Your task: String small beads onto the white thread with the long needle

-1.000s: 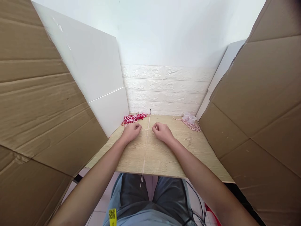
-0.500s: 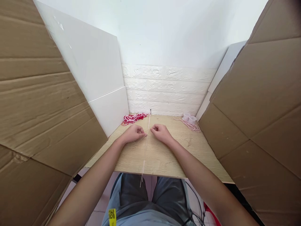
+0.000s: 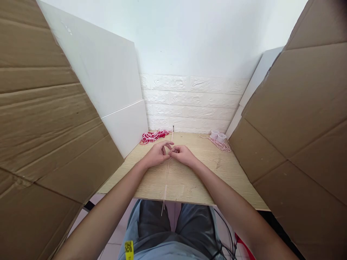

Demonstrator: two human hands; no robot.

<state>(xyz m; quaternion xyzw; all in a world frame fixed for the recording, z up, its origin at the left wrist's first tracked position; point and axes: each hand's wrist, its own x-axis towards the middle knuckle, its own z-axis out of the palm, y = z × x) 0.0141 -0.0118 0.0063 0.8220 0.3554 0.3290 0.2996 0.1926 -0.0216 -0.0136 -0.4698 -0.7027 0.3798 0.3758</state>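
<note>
A pale string (image 3: 167, 177) runs from a small dark hook (image 3: 173, 128) at the wall down to the table's front edge, where its loose ends hang over. My left hand (image 3: 158, 153) is at the string's left, thumb and index finger apart, with a thin thread below its palm. My right hand (image 3: 181, 154) is pinched at the string, its fingertips near my left thumb. A thin thread shows at the right fingertips. The fingers partly hide where thread and string meet.
Red and pink-white cords (image 3: 154, 137) lie at the back left of the wooden table (image 3: 195, 184). At the back right are two clear plastic cups (image 3: 221, 138) beside pink cord (image 3: 221, 145). Cardboard panels (image 3: 298, 144) stand on both sides.
Both hands have come together at the string. My left thumb and index finger have spread apart, and my right hand has moved left and slightly down.
</note>
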